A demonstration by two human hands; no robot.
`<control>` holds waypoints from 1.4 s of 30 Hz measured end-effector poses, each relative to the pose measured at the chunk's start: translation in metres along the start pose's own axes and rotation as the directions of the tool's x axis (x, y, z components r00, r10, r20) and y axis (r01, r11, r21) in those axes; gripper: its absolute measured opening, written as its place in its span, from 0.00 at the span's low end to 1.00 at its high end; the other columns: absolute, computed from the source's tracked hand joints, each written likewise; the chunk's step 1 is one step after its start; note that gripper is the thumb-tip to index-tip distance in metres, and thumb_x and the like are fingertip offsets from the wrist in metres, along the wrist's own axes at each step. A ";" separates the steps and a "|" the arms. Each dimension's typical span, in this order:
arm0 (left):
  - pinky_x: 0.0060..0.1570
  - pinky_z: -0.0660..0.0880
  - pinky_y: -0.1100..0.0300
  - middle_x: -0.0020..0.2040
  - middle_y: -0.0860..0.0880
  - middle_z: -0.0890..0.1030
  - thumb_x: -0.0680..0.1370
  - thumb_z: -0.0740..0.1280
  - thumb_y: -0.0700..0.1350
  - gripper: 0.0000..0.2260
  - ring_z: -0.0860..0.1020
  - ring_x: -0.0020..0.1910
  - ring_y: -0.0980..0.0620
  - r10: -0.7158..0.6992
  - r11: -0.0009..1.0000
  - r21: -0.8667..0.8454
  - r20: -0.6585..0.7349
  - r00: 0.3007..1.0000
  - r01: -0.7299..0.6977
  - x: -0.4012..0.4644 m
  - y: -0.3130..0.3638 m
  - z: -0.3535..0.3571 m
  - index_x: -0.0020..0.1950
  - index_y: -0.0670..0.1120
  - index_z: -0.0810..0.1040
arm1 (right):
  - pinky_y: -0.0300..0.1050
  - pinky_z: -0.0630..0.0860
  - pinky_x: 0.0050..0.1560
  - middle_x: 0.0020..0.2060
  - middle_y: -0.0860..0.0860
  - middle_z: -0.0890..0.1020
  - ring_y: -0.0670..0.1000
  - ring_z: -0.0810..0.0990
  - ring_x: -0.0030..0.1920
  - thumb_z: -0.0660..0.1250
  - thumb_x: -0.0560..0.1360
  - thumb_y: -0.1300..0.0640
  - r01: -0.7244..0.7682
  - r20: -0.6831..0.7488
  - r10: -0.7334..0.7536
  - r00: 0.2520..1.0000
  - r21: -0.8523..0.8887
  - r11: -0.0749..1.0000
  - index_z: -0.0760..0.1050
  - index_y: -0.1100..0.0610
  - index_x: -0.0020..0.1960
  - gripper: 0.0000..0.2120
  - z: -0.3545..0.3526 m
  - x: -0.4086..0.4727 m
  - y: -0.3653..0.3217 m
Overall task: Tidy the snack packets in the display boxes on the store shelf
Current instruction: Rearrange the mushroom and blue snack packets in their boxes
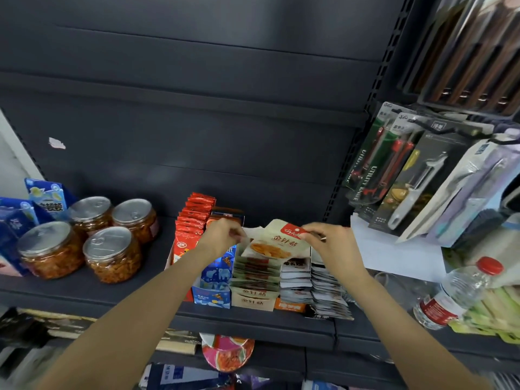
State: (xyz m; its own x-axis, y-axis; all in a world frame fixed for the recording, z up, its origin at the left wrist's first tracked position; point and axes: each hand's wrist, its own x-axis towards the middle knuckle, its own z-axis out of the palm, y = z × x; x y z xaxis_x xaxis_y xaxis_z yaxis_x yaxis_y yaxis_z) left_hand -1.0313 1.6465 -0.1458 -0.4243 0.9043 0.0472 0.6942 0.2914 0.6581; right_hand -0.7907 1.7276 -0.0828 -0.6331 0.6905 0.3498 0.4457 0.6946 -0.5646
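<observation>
Both hands are holding one cream packet (274, 243) by its top corners, above the row of display boxes at the middle of the shelf (253, 325). The left hand (222, 235) is pinching the packet's upper left corner, and the right hand (326, 240) is pinching the red-labelled upper right corner. The packet is hanging tilted just over the cream box (254, 301), which is carrying a file of like packets. A blue box (213, 296) is standing just left of it, and a red box (185, 240) further left. Black-and-white packets (312, 288) are lying in rows to the right. Four jars (84, 237) are standing at the shelf's left, and a water bottle (455, 294) is lying at its right.
</observation>
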 end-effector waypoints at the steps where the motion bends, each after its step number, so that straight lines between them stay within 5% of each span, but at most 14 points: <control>1: 0.49 0.75 0.66 0.44 0.50 0.83 0.74 0.69 0.35 0.05 0.79 0.43 0.56 0.015 1.000 -0.006 0.009 1.000 -0.015 0.002 -0.001 -0.001 0.45 0.42 0.84 | 0.42 0.78 0.49 0.49 0.49 0.85 0.47 0.81 0.47 0.68 0.75 0.58 0.001 0.039 0.001 0.999 -0.033 0.999 0.82 0.56 0.54 0.09 0.003 0.000 0.000; 7: 0.53 0.76 0.61 0.46 0.50 0.83 0.74 0.71 0.39 0.04 0.80 0.46 0.56 0.068 0.998 -0.003 0.104 0.992 -0.068 0.011 -0.006 -0.009 0.47 0.45 0.84 | 0.48 0.75 0.54 0.51 0.54 0.81 0.54 0.79 0.52 0.60 0.79 0.63 0.081 0.269 -0.034 0.962 -0.166 0.983 0.79 0.52 0.60 0.14 0.036 0.008 -0.005; 17: 0.53 0.75 0.63 0.45 0.56 0.81 0.75 0.70 0.40 0.05 0.78 0.48 0.59 0.186 0.982 -0.043 0.197 0.963 -0.181 0.014 -0.012 -0.017 0.49 0.46 0.84 | 0.39 0.72 0.39 0.48 0.51 0.79 0.54 0.79 0.49 0.65 0.74 0.65 0.109 0.281 0.032 0.959 -0.472 0.875 0.81 0.53 0.54 0.12 0.084 0.002 -0.010; 23: 0.53 0.75 0.61 0.48 0.53 0.82 0.76 0.68 0.40 0.06 0.78 0.48 0.58 0.184 0.983 -0.025 0.181 0.966 -0.183 0.014 -0.014 -0.014 0.50 0.46 0.83 | 0.45 0.76 0.51 0.54 0.48 0.78 0.50 0.75 0.56 0.62 0.79 0.57 0.094 0.341 0.075 0.937 -0.454 0.886 0.79 0.49 0.59 0.12 0.086 0.009 -0.015; 28: 0.53 0.76 0.58 0.46 0.54 0.80 0.77 0.68 0.41 0.04 0.78 0.48 0.57 0.184 0.982 -0.075 0.126 0.975 -0.176 0.012 -0.008 -0.014 0.49 0.48 0.82 | 0.46 0.76 0.52 0.55 0.51 0.77 0.50 0.76 0.53 0.65 0.77 0.59 -0.130 0.017 0.137 0.990 -0.215 0.968 0.78 0.54 0.61 0.13 0.073 0.008 -0.010; 31: 0.51 0.77 0.57 0.45 0.53 0.80 0.76 0.68 0.42 0.03 0.78 0.45 0.57 0.214 0.972 -0.118 0.086 0.973 -0.203 0.010 -0.003 -0.019 0.46 0.48 0.82 | 0.45 0.75 0.55 0.57 0.52 0.76 0.51 0.77 0.54 0.66 0.76 0.59 -0.240 0.039 0.251 0.967 -0.180 0.954 0.76 0.54 0.63 0.15 0.072 0.012 -0.008; 33: 0.51 0.77 0.57 0.44 0.52 0.81 0.76 0.68 0.41 0.04 0.79 0.45 0.56 0.233 0.963 -0.155 0.059 0.971 -0.221 0.006 0.000 -0.025 0.45 0.48 0.82 | 0.46 0.77 0.52 0.52 0.52 0.80 0.51 0.79 0.49 0.66 0.76 0.59 -0.281 0.038 0.288 0.957 -0.124 0.952 0.79 0.55 0.56 0.10 0.074 0.015 -0.010; 36: 0.51 0.77 0.57 0.45 0.52 0.80 0.76 0.68 0.40 0.03 0.78 0.45 0.57 0.272 0.958 -0.102 0.037 0.962 -0.267 -0.001 0.005 -0.039 0.46 0.47 0.81 | 0.44 0.77 0.47 0.44 0.50 0.82 0.48 0.79 0.42 0.67 0.76 0.59 -0.258 -0.035 0.256 0.966 -0.092 0.962 0.82 0.55 0.48 0.05 0.072 0.018 -0.018; 42: 0.52 0.73 0.59 0.49 0.53 0.77 0.77 0.68 0.46 0.09 0.74 0.50 0.56 0.428 0.884 0.190 0.037 0.903 -0.427 -0.014 0.032 -0.070 0.56 0.50 0.80 | 0.45 0.78 0.40 0.41 0.48 0.80 0.46 0.78 0.39 0.68 0.75 0.57 -0.144 -0.135 0.135 0.982 -0.058 0.988 0.83 0.53 0.46 0.04 0.060 0.024 -0.047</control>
State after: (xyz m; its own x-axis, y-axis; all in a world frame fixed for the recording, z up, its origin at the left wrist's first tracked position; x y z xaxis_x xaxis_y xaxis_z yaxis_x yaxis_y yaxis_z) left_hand -1.0436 1.6213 -0.0728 -0.0641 0.9529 0.2964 0.9052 -0.0696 0.4192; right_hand -0.8643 1.6994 -0.0927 -0.4755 0.7990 0.3682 0.5685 0.5985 -0.5645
